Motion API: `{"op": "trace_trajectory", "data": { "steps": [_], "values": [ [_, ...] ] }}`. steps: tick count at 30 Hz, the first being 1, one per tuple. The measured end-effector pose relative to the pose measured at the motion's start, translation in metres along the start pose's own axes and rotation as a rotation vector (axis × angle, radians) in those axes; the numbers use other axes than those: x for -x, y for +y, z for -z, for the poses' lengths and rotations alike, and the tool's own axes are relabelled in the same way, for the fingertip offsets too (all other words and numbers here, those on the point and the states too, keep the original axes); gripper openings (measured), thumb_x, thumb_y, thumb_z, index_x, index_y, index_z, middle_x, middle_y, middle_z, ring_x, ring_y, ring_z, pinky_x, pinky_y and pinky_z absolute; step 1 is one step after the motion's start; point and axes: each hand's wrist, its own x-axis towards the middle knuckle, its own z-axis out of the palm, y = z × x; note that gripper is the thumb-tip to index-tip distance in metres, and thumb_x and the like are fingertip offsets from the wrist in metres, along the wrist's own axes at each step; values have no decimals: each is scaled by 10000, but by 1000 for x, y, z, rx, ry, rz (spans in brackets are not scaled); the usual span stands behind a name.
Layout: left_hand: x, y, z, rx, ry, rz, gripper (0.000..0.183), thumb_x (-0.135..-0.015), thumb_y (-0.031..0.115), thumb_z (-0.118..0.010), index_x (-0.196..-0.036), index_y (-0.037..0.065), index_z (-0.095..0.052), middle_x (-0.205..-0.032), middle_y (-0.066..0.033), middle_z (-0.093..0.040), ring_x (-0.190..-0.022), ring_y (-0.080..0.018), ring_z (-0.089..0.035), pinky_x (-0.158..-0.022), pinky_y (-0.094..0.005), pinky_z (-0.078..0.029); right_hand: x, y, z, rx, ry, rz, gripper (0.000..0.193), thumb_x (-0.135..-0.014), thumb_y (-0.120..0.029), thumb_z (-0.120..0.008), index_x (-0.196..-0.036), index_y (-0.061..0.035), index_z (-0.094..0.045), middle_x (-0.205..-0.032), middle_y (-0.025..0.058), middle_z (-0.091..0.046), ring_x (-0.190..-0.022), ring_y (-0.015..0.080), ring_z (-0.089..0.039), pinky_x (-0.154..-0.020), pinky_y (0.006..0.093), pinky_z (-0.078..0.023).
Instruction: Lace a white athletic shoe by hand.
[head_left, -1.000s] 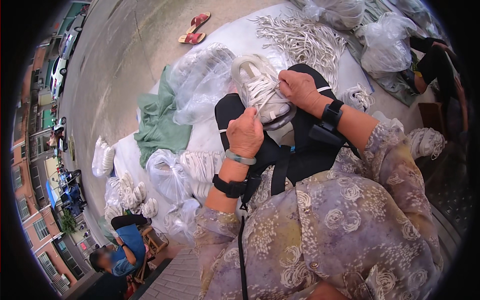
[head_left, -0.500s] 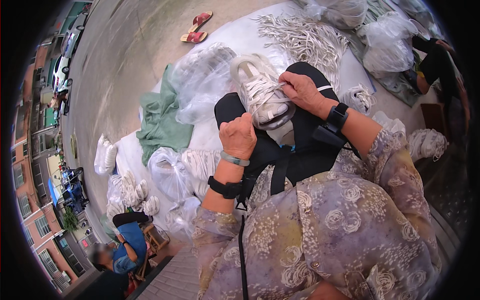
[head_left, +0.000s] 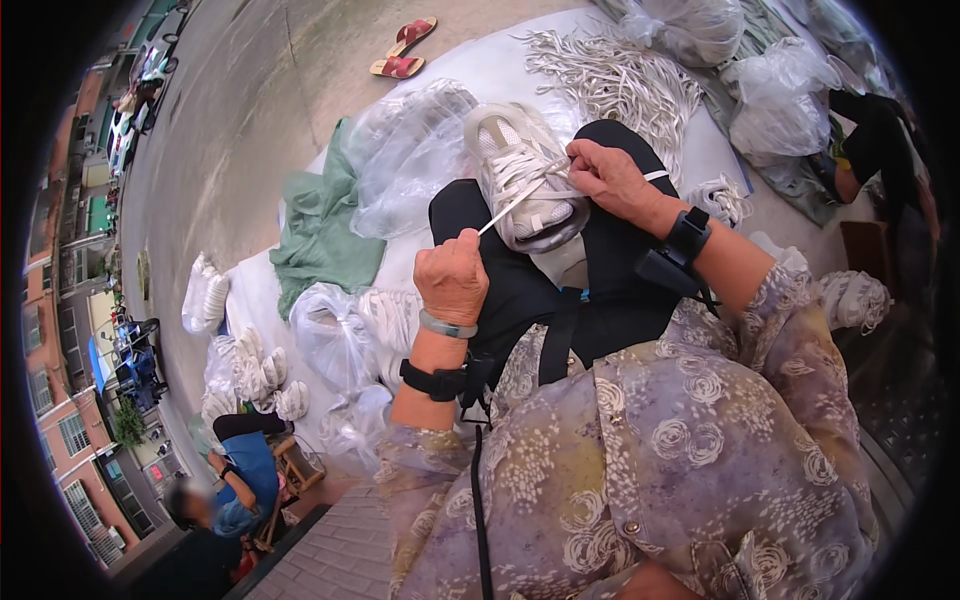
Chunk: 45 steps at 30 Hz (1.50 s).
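A white and grey sneaker (head_left: 512, 150) rests on my lap between my black-clad knees, its toe pointing away from me. Flat white laces criss-cross its front. My left hand (head_left: 452, 278) is closed in a fist on one end of a shoelace (head_left: 503, 213), which stretches taut from the shoe down to my fingers. On the other side, my right hand (head_left: 610, 178) pinches the lace close to the shoe's right edge. A grey bangle and a black strap circle my left wrist; a black device is strapped on my right.
Loose white laces (head_left: 625, 90) lie in a heap on a white sheet. Clear plastic bags (head_left: 415, 150), a green cloth (head_left: 330, 220) and bundled white shoes (head_left: 245, 370) surround me. Red slippers (head_left: 400, 67) lie beyond. A person in blue (head_left: 250, 490) sits at left; another person's leg (head_left: 860, 140) shows right.
My left hand has pulled away from the shoe, down and to the left, drawing the lace straight. My right hand stays beside the shoe.
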Motion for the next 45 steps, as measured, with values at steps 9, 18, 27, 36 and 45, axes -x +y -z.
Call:
{"op": "trace_trajectory", "data": {
  "steps": [9, 18, 27, 36, 45],
  "values": [
    [19, -2, 13, 2, -73, 7, 77, -716, 50, -574, -752, 105, -534, -508, -39, -448, -450, -240, -484, -454, -349, -326, 6, -3, 8, -12, -57, 18, 333, -784, -66, -558, -1088, 26, -456, -755, 74, -581, -649, 137, -551, -612, 254, -448],
    [34, -14, 13, 56, -67, 119, 17, -765, 93, -566, -779, 93, -556, -553, -56, -508, -504, -258, -522, -484, -360, -369, 14, -22, 29, 242, -225, 181, 271, -706, -112, -554, -958, -19, -525, -725, 125, -596, -690, 300, -588, -609, 388, -447],
    [50, -36, 25, -52, -124, 117, 38, -762, 73, -538, -791, 86, -558, -573, -66, -523, -534, -263, -537, -490, -371, -363, 27, -14, 84, 787, -211, 532, 150, -776, -136, -565, -889, -98, -474, -696, 76, -461, -617, 283, -527, -497, 384, -409],
    [130, -80, 30, -27, -168, 287, 119, -802, 81, -490, -889, 70, -570, -731, -112, -594, -667, -302, -583, -563, -387, -449, 78, 40, 183, 991, -93, 469, 182, -776, -110, -561, -953, -93, -521, -690, 90, -480, -610, 288, -525, -525, 379, -404],
    [205, -132, 48, -88, -335, 623, 183, -852, 186, -449, -788, 55, -560, -690, -197, -567, -627, -394, -546, -556, -460, -433, 138, 100, 231, 899, 177, 227, 98, -813, -73, -526, -902, -32, -534, -810, 151, -578, -750, 341, -579, -625, 374, -458]
  ]
}}
